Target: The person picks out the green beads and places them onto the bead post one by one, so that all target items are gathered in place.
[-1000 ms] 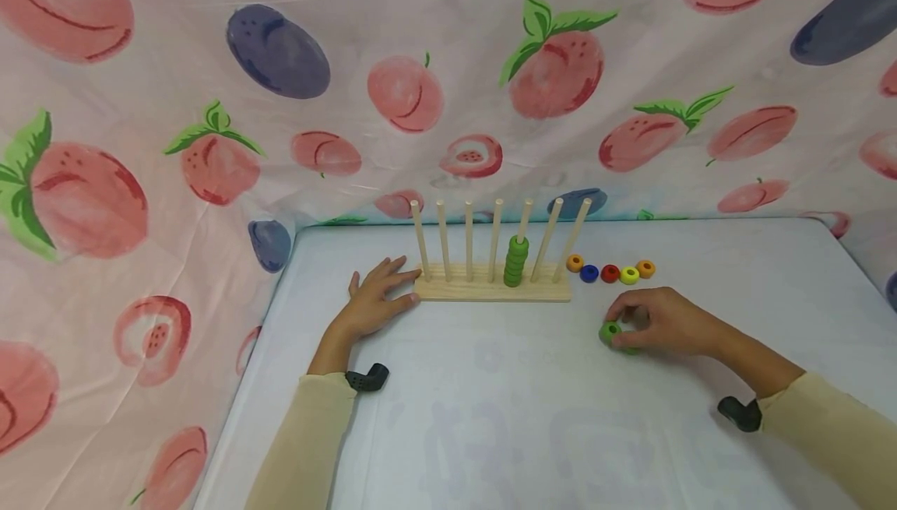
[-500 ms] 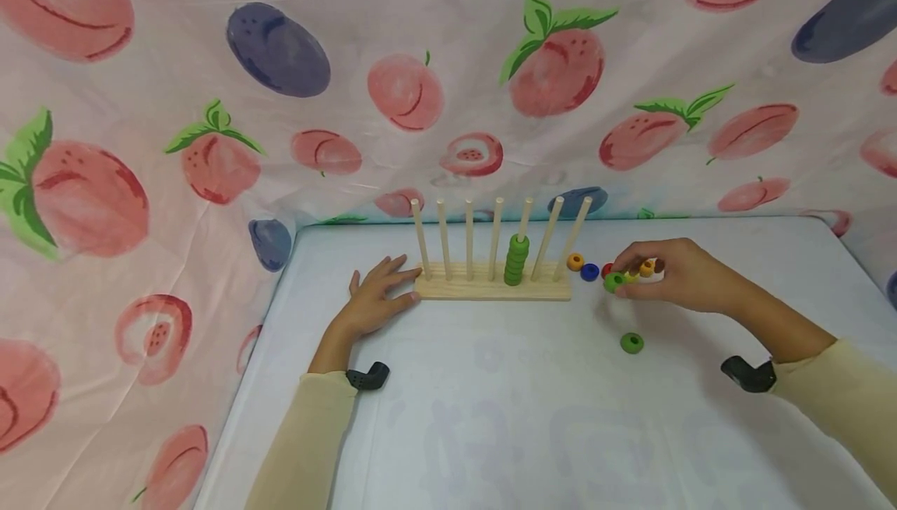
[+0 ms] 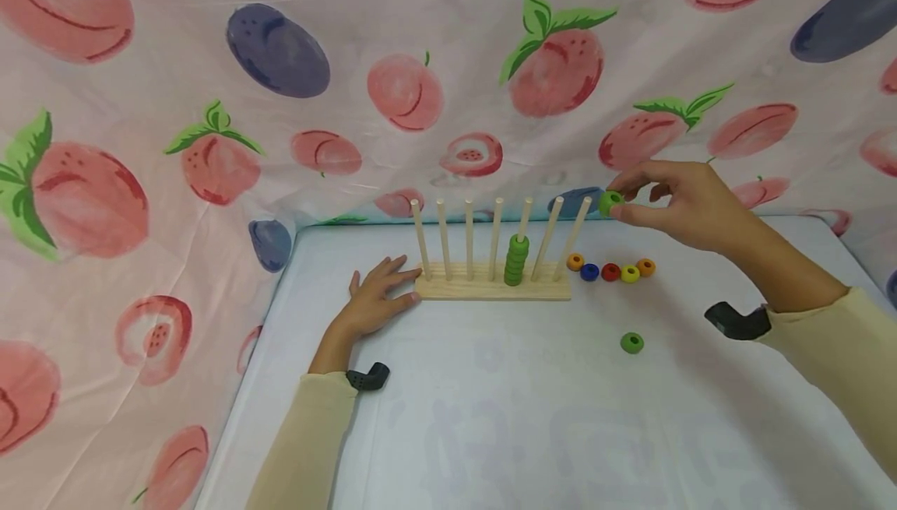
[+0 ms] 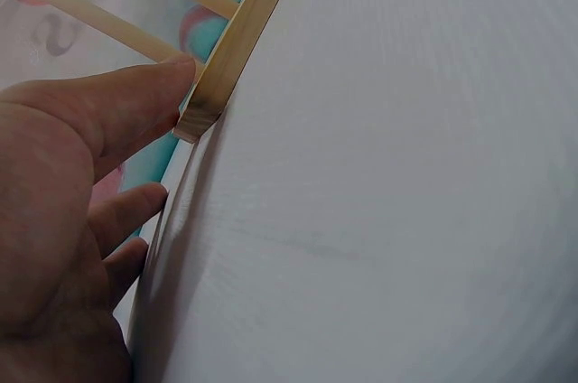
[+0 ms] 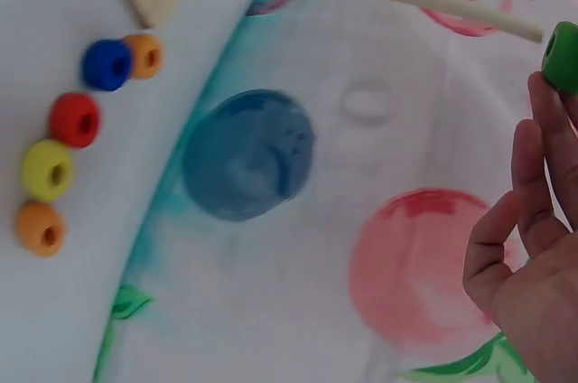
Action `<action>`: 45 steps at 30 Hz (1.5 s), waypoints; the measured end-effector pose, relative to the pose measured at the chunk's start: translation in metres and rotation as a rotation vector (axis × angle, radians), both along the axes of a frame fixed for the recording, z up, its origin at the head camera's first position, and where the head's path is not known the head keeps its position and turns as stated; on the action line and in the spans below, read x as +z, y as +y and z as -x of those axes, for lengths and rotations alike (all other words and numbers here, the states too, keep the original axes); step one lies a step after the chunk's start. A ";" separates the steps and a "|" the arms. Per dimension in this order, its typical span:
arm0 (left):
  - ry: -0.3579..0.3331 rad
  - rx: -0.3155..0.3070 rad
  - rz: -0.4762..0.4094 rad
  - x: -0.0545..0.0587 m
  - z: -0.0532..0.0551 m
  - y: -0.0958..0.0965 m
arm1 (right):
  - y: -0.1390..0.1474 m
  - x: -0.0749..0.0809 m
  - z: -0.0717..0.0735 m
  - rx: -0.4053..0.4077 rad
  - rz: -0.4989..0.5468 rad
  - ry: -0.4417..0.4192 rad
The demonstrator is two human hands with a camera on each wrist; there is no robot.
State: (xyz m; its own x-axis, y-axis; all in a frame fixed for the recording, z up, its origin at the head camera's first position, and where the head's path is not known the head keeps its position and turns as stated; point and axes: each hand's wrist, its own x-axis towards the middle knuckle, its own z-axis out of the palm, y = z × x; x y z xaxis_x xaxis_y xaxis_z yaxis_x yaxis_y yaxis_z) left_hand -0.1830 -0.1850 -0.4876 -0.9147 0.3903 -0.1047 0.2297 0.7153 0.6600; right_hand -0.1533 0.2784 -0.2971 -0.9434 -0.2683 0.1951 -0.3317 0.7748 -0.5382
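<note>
My right hand (image 3: 683, 202) pinches a green bead (image 3: 610, 202) in the air, just right of the tops of the rack's rightmost pegs. In the right wrist view that green bead (image 5: 564, 58) sits at the fingertips, close to a peg's end. The wooden peg rack (image 3: 493, 290) stands on the table, with several green beads (image 3: 515, 261) stacked on its third peg from the right. My left hand (image 3: 378, 300) rests at the rack's left end, fingers extended and touching the base (image 4: 221, 76). One loose green bead (image 3: 632, 342) lies nearer the front.
Right of the rack, a row of loose beads lies on the white table: an orange bead (image 3: 575, 262), a blue bead (image 3: 589, 272), a red bead (image 3: 611, 272), a yellow bead (image 3: 630, 273) and another orange bead (image 3: 646, 267). A fruit-print cloth (image 3: 462, 105) hangs behind.
My right hand has picked up one of two green beads from the table and raised it up and away, beside the peg tops. The left hand and the rack have stayed put.
</note>
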 end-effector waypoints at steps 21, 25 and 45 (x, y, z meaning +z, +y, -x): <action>0.019 -0.015 0.005 0.002 0.000 0.001 | -0.077 0.003 0.034 0.194 0.090 -0.009; 0.018 -0.020 0.000 0.003 -0.001 0.002 | -0.078 0.002 0.036 0.184 0.086 -0.021; 0.014 -0.009 -0.012 0.004 -0.003 0.001 | -0.081 -0.001 0.035 0.162 0.072 -0.074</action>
